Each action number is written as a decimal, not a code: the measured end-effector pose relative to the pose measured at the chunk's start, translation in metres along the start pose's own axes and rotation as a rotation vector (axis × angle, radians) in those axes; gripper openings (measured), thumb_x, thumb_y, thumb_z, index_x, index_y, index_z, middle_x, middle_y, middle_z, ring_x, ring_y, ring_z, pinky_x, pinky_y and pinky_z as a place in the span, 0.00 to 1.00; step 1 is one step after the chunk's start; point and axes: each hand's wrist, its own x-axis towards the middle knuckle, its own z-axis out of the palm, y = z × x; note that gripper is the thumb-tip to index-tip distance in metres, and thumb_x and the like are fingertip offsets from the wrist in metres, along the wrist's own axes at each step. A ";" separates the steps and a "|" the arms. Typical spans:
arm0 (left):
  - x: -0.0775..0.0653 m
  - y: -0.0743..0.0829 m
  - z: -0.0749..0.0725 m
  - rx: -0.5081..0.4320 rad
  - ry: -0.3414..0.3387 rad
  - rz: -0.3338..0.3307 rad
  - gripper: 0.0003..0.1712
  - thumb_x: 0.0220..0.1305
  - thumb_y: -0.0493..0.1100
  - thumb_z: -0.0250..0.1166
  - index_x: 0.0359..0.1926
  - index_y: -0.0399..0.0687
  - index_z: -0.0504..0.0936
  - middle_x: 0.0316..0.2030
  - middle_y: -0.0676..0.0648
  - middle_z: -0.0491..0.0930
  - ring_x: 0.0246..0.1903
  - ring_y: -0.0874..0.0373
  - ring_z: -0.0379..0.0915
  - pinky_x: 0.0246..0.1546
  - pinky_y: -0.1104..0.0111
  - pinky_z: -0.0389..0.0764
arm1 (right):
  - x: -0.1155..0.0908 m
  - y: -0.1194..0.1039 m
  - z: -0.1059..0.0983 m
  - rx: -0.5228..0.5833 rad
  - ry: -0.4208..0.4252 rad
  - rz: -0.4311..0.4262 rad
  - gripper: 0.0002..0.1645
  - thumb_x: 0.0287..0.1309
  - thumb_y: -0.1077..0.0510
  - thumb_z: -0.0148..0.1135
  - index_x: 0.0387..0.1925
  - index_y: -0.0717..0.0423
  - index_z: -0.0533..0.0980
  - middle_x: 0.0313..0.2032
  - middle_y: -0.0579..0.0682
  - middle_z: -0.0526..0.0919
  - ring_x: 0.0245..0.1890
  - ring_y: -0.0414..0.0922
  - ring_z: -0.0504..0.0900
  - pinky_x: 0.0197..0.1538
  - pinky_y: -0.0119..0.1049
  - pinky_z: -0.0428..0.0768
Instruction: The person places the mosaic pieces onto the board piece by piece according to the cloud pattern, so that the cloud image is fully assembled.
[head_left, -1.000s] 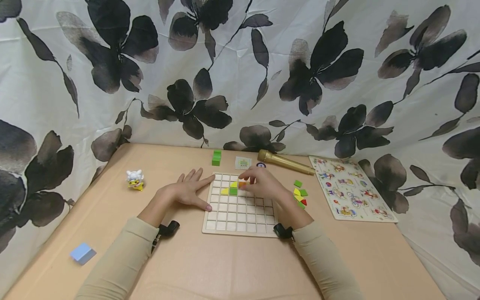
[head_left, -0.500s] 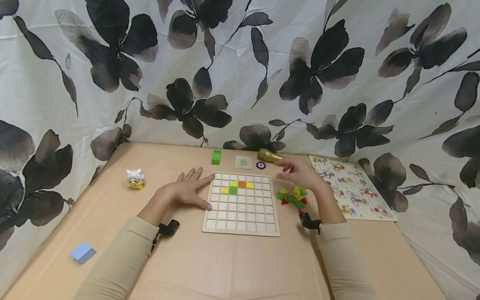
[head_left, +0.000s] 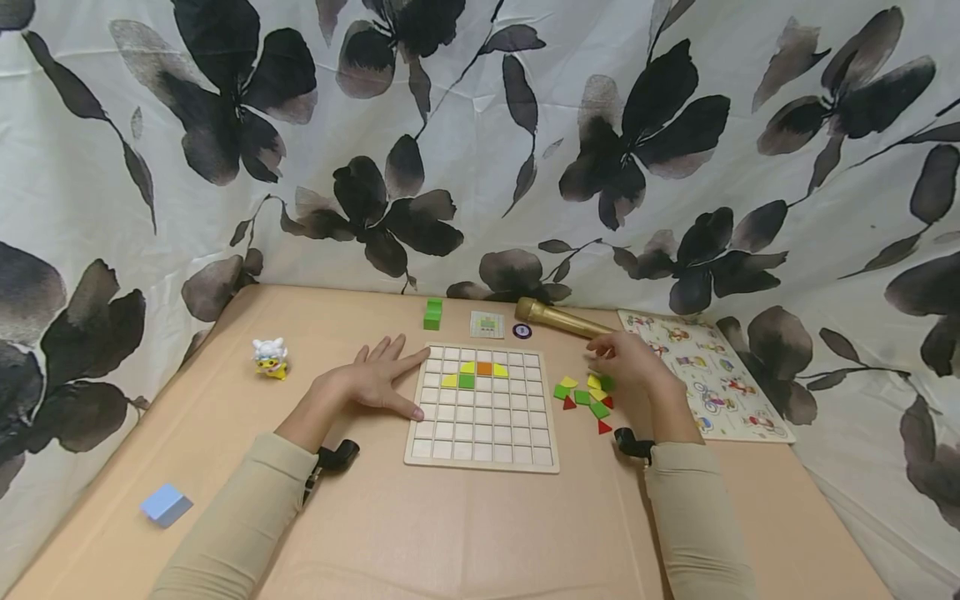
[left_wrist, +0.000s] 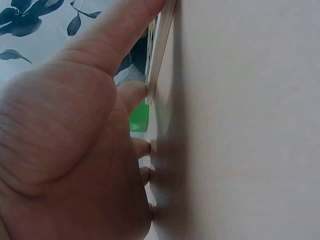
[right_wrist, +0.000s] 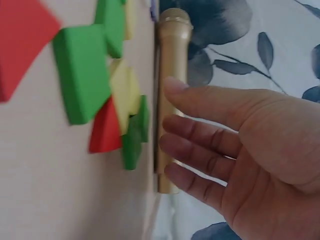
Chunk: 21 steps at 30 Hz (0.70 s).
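My left hand [head_left: 369,383] lies with fingers spread at the left side of a white grid board [head_left: 483,435], thumb and index fingertip at its edge. In the left wrist view its thumb [left_wrist: 122,30] is against the board's wooden edge [left_wrist: 161,55]. On the grid sit an orange square [head_left: 484,368], a green square [head_left: 467,381] and several yellow pieces [head_left: 500,371]. My right hand [head_left: 637,367] hovers at the loose coloured blocks [head_left: 582,397] right of the board. In the right wrist view its fingers [right_wrist: 200,165] are loosely bent, holding nothing, beside green and red blocks [right_wrist: 82,75].
A gold microphone [head_left: 555,317] lies behind the loose blocks. A picture board [head_left: 705,383] lies at the right. Green blocks [head_left: 432,316], a small pattern card [head_left: 487,325] and a round dark token [head_left: 522,331] are at the back. A toy figure [head_left: 270,360] and a blue block [head_left: 166,506] stand left.
My right hand has left the grid and moved right to the loose blocks, uncovering the orange square and the yellow piece beside it. My left hand has stayed put.
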 end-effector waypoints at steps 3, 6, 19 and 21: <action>-0.002 0.002 -0.002 -0.012 -0.005 0.014 0.73 0.44 0.83 0.71 0.84 0.64 0.49 0.83 0.32 0.31 0.81 0.31 0.21 0.75 0.30 0.27 | 0.003 0.007 0.003 -0.018 -0.026 -0.009 0.19 0.67 0.62 0.68 0.57 0.63 0.82 0.46 0.58 0.85 0.45 0.52 0.81 0.51 0.50 0.82; -0.002 0.001 -0.002 -0.011 -0.004 0.016 0.73 0.43 0.84 0.71 0.84 0.65 0.49 0.83 0.32 0.31 0.81 0.31 0.21 0.75 0.30 0.26 | 0.005 0.011 0.005 -0.027 -0.028 -0.021 0.17 0.65 0.65 0.68 0.54 0.66 0.83 0.43 0.59 0.87 0.43 0.51 0.83 0.51 0.49 0.83; -0.001 0.005 -0.004 0.032 -0.021 -0.009 0.70 0.49 0.78 0.73 0.84 0.63 0.47 0.83 0.33 0.30 0.82 0.33 0.21 0.77 0.32 0.28 | 0.007 0.014 0.007 0.026 0.069 -0.029 0.07 0.63 0.68 0.69 0.42 0.60 0.81 0.37 0.55 0.83 0.38 0.50 0.79 0.44 0.44 0.78; -0.005 0.010 -0.008 0.034 -0.029 -0.008 0.69 0.50 0.77 0.72 0.85 0.62 0.47 0.83 0.32 0.30 0.82 0.32 0.22 0.77 0.32 0.29 | 0.007 0.013 0.007 0.070 0.097 -0.016 0.07 0.65 0.66 0.67 0.44 0.59 0.81 0.38 0.54 0.82 0.39 0.50 0.77 0.44 0.43 0.78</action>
